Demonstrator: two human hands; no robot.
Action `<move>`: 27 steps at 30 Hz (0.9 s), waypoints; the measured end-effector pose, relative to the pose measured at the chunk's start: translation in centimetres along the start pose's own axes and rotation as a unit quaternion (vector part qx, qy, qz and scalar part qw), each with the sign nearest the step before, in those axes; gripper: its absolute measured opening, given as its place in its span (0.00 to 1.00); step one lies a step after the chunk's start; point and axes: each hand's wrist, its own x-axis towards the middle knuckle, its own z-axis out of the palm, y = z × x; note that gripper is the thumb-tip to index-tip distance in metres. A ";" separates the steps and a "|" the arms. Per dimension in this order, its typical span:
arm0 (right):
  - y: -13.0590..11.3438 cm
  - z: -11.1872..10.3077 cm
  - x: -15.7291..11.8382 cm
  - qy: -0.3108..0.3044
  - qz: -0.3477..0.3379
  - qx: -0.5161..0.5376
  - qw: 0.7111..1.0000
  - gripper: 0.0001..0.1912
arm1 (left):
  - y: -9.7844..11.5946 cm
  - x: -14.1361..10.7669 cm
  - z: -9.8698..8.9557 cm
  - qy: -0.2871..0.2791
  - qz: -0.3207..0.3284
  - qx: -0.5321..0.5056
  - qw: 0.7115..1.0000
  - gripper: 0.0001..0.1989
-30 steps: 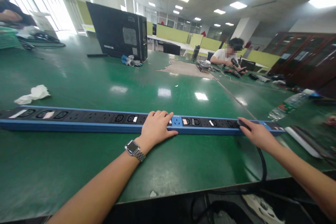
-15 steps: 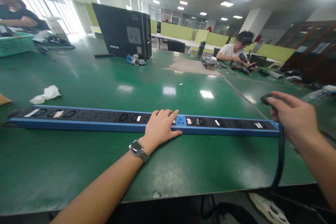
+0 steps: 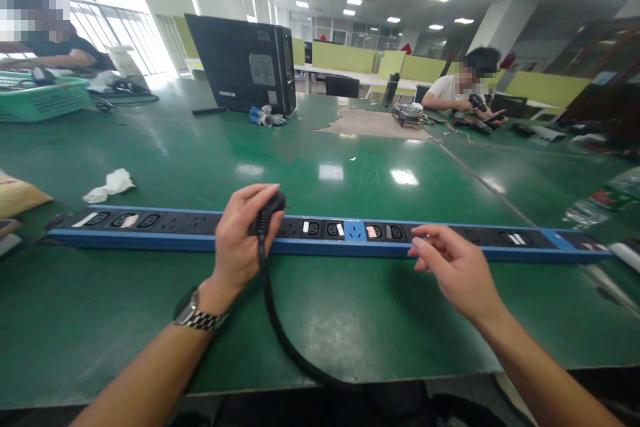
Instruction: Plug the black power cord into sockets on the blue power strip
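A long blue and black power strip lies across the green table, its row of sockets facing up. My left hand, with a watch on the wrist, is closed around a black power plug above the strip's left-centre part. From the plug, a thick black cable curves down over the table's front edge. My right hand hovers at the strip right of the blue socket, fingers half curled and apart, with nothing visible in them.
A black computer case stands at the back, gloves beside it. Crumpled tissue and a green basket are on the left. A plastic bottle lies right. One person sits across the table, another far left.
The plug has passed from my right hand to my left. My left hand has lifted off the strip and shifted left; my right hand has come in toward the middle.
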 end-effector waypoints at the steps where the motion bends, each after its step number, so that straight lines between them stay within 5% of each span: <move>1: 2.0 -0.3 -0.1 0.023 0.013 -0.025 0.999 0.15 | -1.0 -0.2 -0.6 0.002 -0.022 -0.018 1.000 0.23; 6: 8.6 -0.7 -0.7 0.097 0.052 -0.081 0.991 0.16 | -3.2 -0.8 -1.7 -0.128 -0.036 -0.018 0.991 0.21; 19: 8.6 -0.5 -0.6 0.072 0.061 -0.097 0.991 0.18 | -2.8 0.5 -0.6 -0.237 0.031 0.029 0.971 0.18; 24: 8.7 -0.4 -0.5 0.065 0.056 -0.098 0.991 0.18 | -3.1 -0.3 -0.4 -0.210 0.016 0.011 0.978 0.19; 27: 8.7 -0.4 -0.3 0.065 0.057 -0.085 0.993 0.18 | -2.5 -0.4 -0.1 -0.126 -0.042 -0.038 0.990 0.20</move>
